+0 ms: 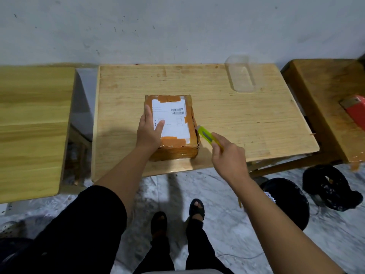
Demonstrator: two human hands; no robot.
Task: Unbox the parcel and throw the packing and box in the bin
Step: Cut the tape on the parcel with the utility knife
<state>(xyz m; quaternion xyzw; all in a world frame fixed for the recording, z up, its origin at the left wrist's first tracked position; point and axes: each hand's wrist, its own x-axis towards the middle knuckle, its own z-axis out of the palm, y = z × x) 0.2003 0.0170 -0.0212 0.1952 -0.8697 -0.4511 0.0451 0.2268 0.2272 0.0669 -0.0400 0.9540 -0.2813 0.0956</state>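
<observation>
stage: early, parcel (pixel 171 126) sealed on worktop (pixel 246 123) | left hand (pixel 149 129) flat on top, fingers straight | right hand (pixel 227 155) fingers clamped on cutter (pixel 207 135) at right edge | left: cut, unpack, bin (pixel 288 202)

You have a cardboard parcel (pixel 173 133) wrapped in glossy brown tape, with a matt white paper label (pixel 171 123). The cutter (pixel 207 136) looks like smooth yellow plastic. The counter (pixel 237 119) is pale, lightly scuffed wood; the container (pixel 242 76) is clear plastic.
</observation>
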